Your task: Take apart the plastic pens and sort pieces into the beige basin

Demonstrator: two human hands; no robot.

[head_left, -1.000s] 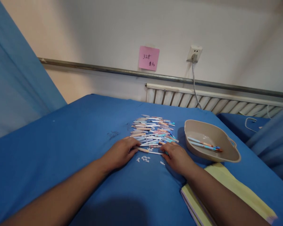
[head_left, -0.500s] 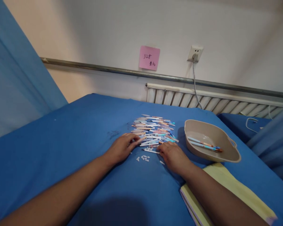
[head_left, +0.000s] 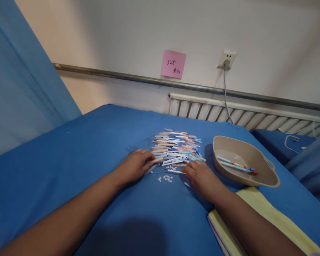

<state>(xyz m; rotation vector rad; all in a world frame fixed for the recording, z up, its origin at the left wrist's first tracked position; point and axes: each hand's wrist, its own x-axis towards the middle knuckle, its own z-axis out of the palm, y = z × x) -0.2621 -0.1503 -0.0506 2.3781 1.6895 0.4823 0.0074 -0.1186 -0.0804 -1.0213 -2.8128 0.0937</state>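
On the blue-covered surface lies a heap of pen parts (head_left: pixel 173 142): pale barrels, white refills and colourful pieces side by side. At the heap's near left edge, my left hand (head_left: pixel 137 164) is closed with thumb and fingers on a peach pen barrel (head_left: pixel 158 160). A greyish barrel (head_left: pixel 150 169) lies just under its thumb. My right hand (head_left: pixel 201 176) is closed at the near right edge, its fingertips on the end of a white pen refill (head_left: pixel 174 171) with a dark tip. Small white pieces (head_left: pixel 167 178) are scattered between the hands.
To the right stands a beige basin (head_left: pixel 272 179) with a few assembled pens (head_left: pixel 234 165) in it. A folded yellow cloth (head_left: pixel 272 217) lies under my right forearm. Behind are a radiator (head_left: pixel 197 108), a rail and a wall socket (head_left: pixel 226 59); a blue curtain (head_left: pixel 24 71) hangs left.
The view has shifted slightly, moving the scene rightward. My left hand has drawn slightly back with the peach barrel, and the greyish barrel now shows below it. My right hand stays on the refill.
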